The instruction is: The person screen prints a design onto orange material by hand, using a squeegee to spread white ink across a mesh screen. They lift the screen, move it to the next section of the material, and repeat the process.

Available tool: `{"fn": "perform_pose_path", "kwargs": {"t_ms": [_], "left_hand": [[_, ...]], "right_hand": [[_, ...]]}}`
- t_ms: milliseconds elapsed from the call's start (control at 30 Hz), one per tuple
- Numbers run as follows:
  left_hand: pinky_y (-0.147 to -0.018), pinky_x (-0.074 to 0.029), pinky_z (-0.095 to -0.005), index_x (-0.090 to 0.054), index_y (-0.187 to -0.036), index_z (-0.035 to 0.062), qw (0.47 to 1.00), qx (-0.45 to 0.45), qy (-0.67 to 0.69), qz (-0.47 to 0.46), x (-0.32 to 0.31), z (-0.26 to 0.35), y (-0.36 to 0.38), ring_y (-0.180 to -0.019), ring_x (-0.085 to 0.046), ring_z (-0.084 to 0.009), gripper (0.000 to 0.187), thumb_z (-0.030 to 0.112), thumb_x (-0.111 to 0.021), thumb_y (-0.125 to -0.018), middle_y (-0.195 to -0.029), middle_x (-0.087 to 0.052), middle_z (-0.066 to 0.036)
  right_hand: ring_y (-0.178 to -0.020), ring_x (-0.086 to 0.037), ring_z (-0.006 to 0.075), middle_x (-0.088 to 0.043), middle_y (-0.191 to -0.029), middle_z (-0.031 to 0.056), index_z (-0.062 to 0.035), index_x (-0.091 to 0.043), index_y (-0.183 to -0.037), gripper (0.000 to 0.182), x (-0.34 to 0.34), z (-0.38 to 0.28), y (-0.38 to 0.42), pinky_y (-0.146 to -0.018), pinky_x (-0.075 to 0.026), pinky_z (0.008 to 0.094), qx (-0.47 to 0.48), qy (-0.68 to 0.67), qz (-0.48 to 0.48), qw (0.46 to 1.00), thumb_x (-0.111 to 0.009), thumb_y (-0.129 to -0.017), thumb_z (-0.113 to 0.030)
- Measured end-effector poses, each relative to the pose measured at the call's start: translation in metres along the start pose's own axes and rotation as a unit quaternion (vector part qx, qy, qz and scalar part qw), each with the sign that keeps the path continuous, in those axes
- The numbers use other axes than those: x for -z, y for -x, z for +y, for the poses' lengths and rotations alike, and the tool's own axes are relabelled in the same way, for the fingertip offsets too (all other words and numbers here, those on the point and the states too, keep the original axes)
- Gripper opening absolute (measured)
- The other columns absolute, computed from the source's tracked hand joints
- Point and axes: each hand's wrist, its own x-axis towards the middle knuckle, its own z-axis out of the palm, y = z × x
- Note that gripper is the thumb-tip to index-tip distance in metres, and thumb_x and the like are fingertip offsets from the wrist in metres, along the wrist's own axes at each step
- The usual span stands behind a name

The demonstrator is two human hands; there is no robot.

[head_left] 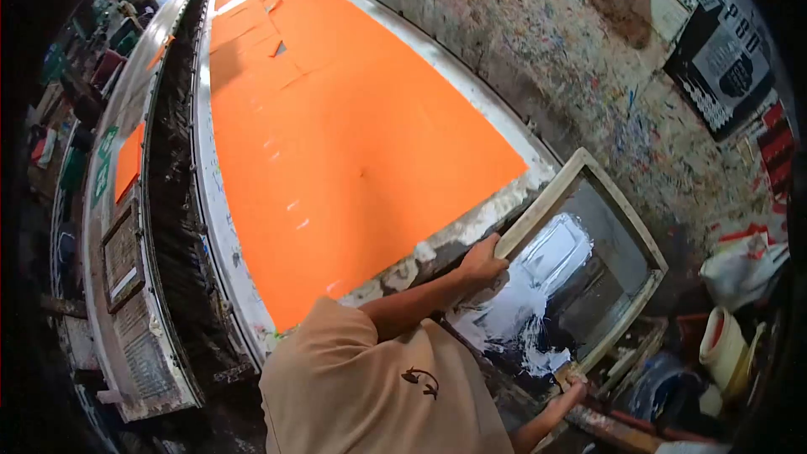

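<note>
A wooden-framed printing screen [626, 189] is tilted at the lower right, thick white ink [561, 248] smeared across its mesh. My left hand [483, 262] is closed around the frame's near left edge, beside the end of the long table. At the screen's lower corner, my right hand [565, 403] has its fingers closed on a small tan piece [566, 373], which touches the white ink. The exact kind of this piece is too small to tell. Part of the screen's lower edge is hidden behind my arm and shirt.
Orange fabric [361, 134] covers the long table [382, 286], with cut pieces and white marks at left. A second long table [126, 319] runs along the left. Another stencil screen [727, 63] lies at upper right. A cream container [723, 345] and clutter fill the lower right.
</note>
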Motion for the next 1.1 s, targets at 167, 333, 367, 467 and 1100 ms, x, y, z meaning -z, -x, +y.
{"fn": "perform_pose_path", "kwargs": {"t_ms": [167, 333, 367, 467, 1100], "left_hand": [[-0.097, -0.052, -0.0500, -0.057, -0.135, -0.0027, 0.995, 0.059, 0.007, 0.074, -0.026, -0.036, -0.098, -0.110, -0.068, -0.0462, 0.067, 0.026, -0.075, -0.078, -0.116, -0.070, -0.032], [-0.094, -0.054, -0.0461, -0.062, -0.128, -0.0061, 0.963, 0.108, 0.103, 0.223, -0.043, 0.010, -0.159, -0.107, -0.071, -0.0407, 0.061, 0.028, -0.076, -0.079, -0.115, -0.072, -0.029], [-0.092, -0.054, -0.0434, -0.063, -0.126, -0.0063, 0.951, 0.133, 0.054, 0.273, -0.053, 0.010, -0.183, -0.104, -0.072, -0.0373, 0.057, 0.025, -0.076, -0.080, -0.111, -0.073, -0.027], [-0.091, -0.055, -0.0430, -0.065, -0.123, -0.0053, 0.909, 0.154, 0.082, 0.377, -0.071, 0.033, -0.200, -0.102, -0.072, -0.0337, 0.051, 0.022, -0.077, -0.081, -0.109, -0.073, -0.024], [-0.079, -0.055, -0.0374, -0.068, -0.113, -0.0061, 0.615, 0.201, 0.311, 0.696, -0.092, 0.037, -0.254, -0.081, -0.068, -0.0242, 0.039, 0.014, -0.074, -0.080, -0.091, -0.071, -0.011]], "right_hand": [[-0.082, -0.059, 0.0270, -0.061, -0.085, 0.0088, 0.0004, -0.061, -0.081, 0.013, -0.095, -0.055, -0.194, -0.080, -0.048, 0.0376, -0.226, -0.120, -0.034, 0.966, -0.061, -0.072, -0.009], [-0.073, -0.064, 0.0260, -0.064, -0.080, 0.0115, 0.0013, -0.061, -0.071, 0.010, -0.193, 0.009, -0.388, -0.065, -0.050, 0.0383, -0.201, -0.067, -0.092, 0.973, -0.064, -0.070, -0.008], [-0.071, -0.064, 0.0249, -0.064, -0.078, 0.0098, 0.0013, -0.061, -0.072, 0.010, -0.219, 0.004, -0.431, -0.062, -0.050, 0.0374, -0.198, -0.077, -0.110, 0.971, -0.064, -0.070, -0.008], [-0.067, -0.063, 0.0229, -0.063, -0.076, 0.0063, 0.0014, -0.064, -0.075, 0.010, -0.267, -0.035, -0.523, -0.061, -0.049, 0.0364, -0.182, -0.107, -0.203, 0.956, -0.065, -0.070, -0.007], [-0.073, -0.070, 0.0186, -0.076, -0.082, 0.0100, 0.0026, -0.080, -0.095, 0.026, -0.623, -0.291, -0.618, -0.065, -0.052, 0.0347, 0.090, -0.023, -0.625, 0.775, -0.067, -0.074, -0.006]]}}
